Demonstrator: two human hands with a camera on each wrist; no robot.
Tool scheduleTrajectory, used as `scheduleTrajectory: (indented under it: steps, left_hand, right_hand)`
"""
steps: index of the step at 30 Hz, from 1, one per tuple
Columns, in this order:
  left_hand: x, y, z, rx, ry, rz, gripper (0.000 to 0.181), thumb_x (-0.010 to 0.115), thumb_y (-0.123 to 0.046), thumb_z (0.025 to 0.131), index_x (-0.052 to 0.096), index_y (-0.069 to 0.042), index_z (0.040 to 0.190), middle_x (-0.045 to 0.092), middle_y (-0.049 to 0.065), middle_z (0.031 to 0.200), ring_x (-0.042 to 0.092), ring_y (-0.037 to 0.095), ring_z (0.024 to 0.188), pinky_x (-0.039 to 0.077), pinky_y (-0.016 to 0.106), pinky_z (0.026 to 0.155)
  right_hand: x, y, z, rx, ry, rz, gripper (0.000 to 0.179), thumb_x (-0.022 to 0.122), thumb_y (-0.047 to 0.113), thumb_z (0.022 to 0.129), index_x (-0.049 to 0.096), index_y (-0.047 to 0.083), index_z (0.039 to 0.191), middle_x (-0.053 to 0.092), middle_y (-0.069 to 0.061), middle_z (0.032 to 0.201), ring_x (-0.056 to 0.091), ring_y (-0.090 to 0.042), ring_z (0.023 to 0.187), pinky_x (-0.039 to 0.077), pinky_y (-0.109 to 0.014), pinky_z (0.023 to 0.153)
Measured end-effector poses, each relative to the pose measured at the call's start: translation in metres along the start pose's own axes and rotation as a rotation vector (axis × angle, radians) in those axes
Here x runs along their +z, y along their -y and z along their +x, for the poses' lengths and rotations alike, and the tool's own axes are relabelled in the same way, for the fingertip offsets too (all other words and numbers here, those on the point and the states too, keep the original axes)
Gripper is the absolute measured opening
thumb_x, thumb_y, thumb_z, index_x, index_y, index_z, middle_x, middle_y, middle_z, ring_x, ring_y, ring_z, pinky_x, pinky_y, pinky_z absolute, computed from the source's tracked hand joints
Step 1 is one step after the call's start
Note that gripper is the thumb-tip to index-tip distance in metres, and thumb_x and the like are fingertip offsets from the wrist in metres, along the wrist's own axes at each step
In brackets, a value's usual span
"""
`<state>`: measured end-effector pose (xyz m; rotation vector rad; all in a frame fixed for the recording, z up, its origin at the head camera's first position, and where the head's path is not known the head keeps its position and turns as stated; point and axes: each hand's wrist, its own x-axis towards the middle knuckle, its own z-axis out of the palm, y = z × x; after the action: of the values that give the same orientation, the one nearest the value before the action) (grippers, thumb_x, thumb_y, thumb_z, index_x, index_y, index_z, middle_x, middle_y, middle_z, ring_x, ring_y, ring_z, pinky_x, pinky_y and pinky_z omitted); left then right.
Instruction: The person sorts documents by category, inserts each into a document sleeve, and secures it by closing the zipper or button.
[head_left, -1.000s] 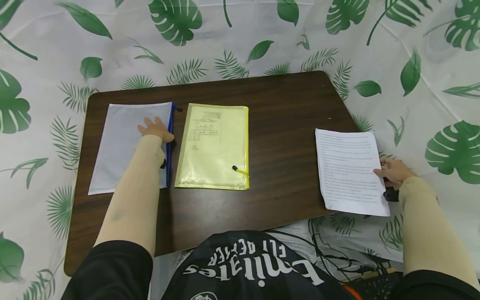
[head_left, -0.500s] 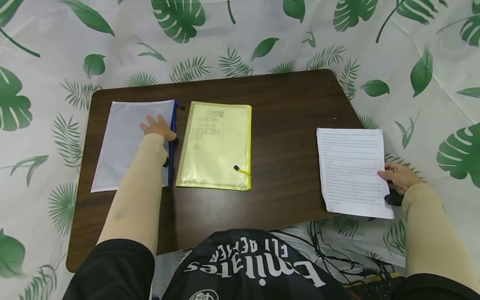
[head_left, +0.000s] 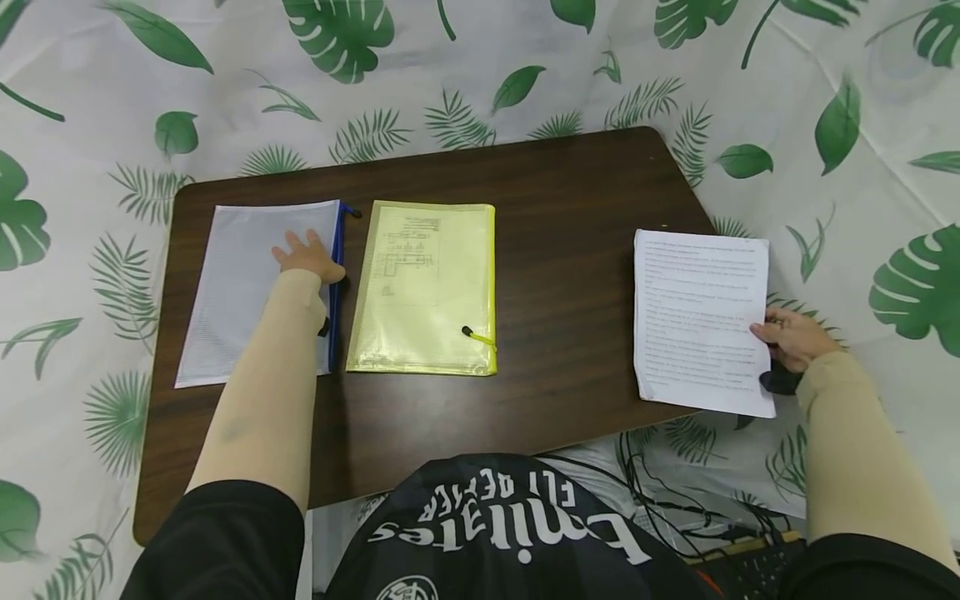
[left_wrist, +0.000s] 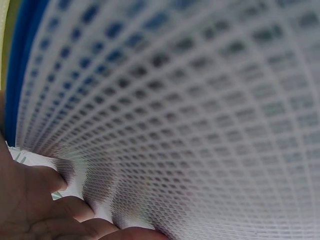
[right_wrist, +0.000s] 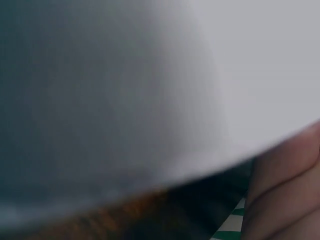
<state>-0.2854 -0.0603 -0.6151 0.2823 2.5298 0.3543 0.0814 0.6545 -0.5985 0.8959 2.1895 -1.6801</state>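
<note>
My left hand [head_left: 311, 259] lies with spread fingers on a translucent white mesh zip pouch [head_left: 225, 283] with a blue zipper edge. In the left wrist view the mesh [left_wrist: 200, 110] fills most of the picture, with the fingers [left_wrist: 75, 207] against it. At the table's right edge, my right hand [head_left: 798, 337] pinches the right side of a stack of printed paper sheets [head_left: 701, 321], thumb on top and fingers underneath. The right wrist view shows the blurred paper [right_wrist: 260, 65] and the curled fingers [right_wrist: 287, 185] below it.
A yellow zip pouch [head_left: 420, 325] with a printed sheet inside lies beside the white one on the dark wooden table [head_left: 570, 250]. Black cables [head_left: 660, 500] hang below the front edge. A leaf-patterned cloth [head_left: 465, 75] surrounds the table.
The paper stack and my right hand have shifted slightly upward in the head view. My left hand stays on the white pouch. The head view itself has moved a little.
</note>
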Motion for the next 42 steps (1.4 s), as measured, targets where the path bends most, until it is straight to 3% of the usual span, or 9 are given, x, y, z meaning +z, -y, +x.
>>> scheduleTrajectory:
  steps: [3, 8, 16, 21, 31, 36, 42]
  left_hand:
    - [0.0, 0.001, 0.002, 0.004, -0.001, 0.007, 0.094, 0.045, -0.032, 0.097, -0.017, 0.011, 0.153, -0.024, 0.046, 0.151, -0.016, 0.067, 0.139, -0.007, 0.069, 0.115]
    - [0.0, 0.001, 0.003, 0.005, 0.001, 0.02, 0.093, 0.044, -0.031, 0.097, -0.017, 0.011, 0.153, -0.024, 0.047, 0.151, -0.016, 0.068, 0.139, -0.007, 0.07, 0.115]
    - [-0.002, 0.0, 0.0, 0.012, 0.002, 0.031, 0.093, 0.044, -0.033, 0.098, -0.016, 0.012, 0.153, -0.023, 0.047, 0.15, -0.015, 0.067, 0.139, -0.006, 0.068, 0.116]
    - [-0.002, -0.001, -0.005, 0.015, -0.001, 0.038, 0.092, 0.044, -0.032, 0.098, -0.015, 0.013, 0.153, -0.022, 0.048, 0.151, -0.014, 0.065, 0.141, -0.006, 0.069, 0.116]
    - [0.001, 0.0, -0.006, 0.01, -0.012, 0.065, 0.092, 0.044, -0.032, 0.098, -0.013, 0.013, 0.153, -0.019, 0.047, 0.152, -0.014, 0.061, 0.144, -0.005, 0.068, 0.116]
    - [0.001, -0.002, -0.009, 0.011, -0.021, 0.064, 0.091, 0.045, -0.03, 0.097, -0.011, 0.014, 0.154, -0.017, 0.047, 0.153, -0.013, 0.06, 0.145, -0.004, 0.068, 0.117]
    - [0.0, -0.001, -0.009, 0.012, -0.015, 0.073, 0.092, 0.045, -0.031, 0.097, -0.013, 0.014, 0.153, -0.018, 0.047, 0.152, -0.014, 0.058, 0.146, -0.005, 0.067, 0.117]
  right_hand:
    - [0.001, 0.002, 0.001, -0.001, 0.014, 0.081, 0.014, 0.064, 0.01, 0.1, 0.063, 0.024, 0.098, 0.074, 0.007, 0.087, 0.07, -0.011, 0.078, 0.057, -0.028, 0.067]
    - [0.003, 0.007, 0.001, 0.007, 0.041, 0.175, 0.014, 0.064, 0.009, 0.099, 0.062, 0.021, 0.104, 0.075, 0.006, 0.091, 0.07, -0.01, 0.082, 0.056, -0.028, 0.069]
    - [0.01, 0.015, 0.005, 0.014, 0.023, 0.093, 0.024, 0.064, 0.019, 0.1, 0.049, 0.018, 0.119, 0.071, 0.012, 0.092, 0.065, -0.005, 0.084, 0.053, -0.023, 0.071]
    - [0.017, 0.024, 0.008, -0.002, 0.015, 0.051, 0.026, 0.063, 0.02, 0.1, 0.048, 0.016, 0.12, 0.071, 0.014, 0.091, 0.064, -0.004, 0.082, 0.052, -0.022, 0.069]
    - [0.034, 0.032, 0.016, -0.061, -0.007, 0.25, 0.011, 0.063, 0.008, 0.099, 0.064, 0.019, 0.103, 0.075, 0.005, 0.091, 0.069, -0.008, 0.078, 0.055, -0.023, 0.063]
    - [0.041, 0.033, 0.021, -0.07, -0.037, 0.236, 0.012, 0.062, 0.009, 0.099, 0.059, 0.015, 0.109, 0.076, 0.006, 0.09, 0.069, -0.008, 0.078, 0.054, -0.023, 0.062]
    - [0.047, 0.034, 0.024, -0.076, -0.011, 0.259, 0.016, 0.057, 0.007, 0.102, 0.053, 0.011, 0.117, 0.075, 0.005, 0.092, 0.069, -0.008, 0.08, 0.054, -0.022, 0.062]
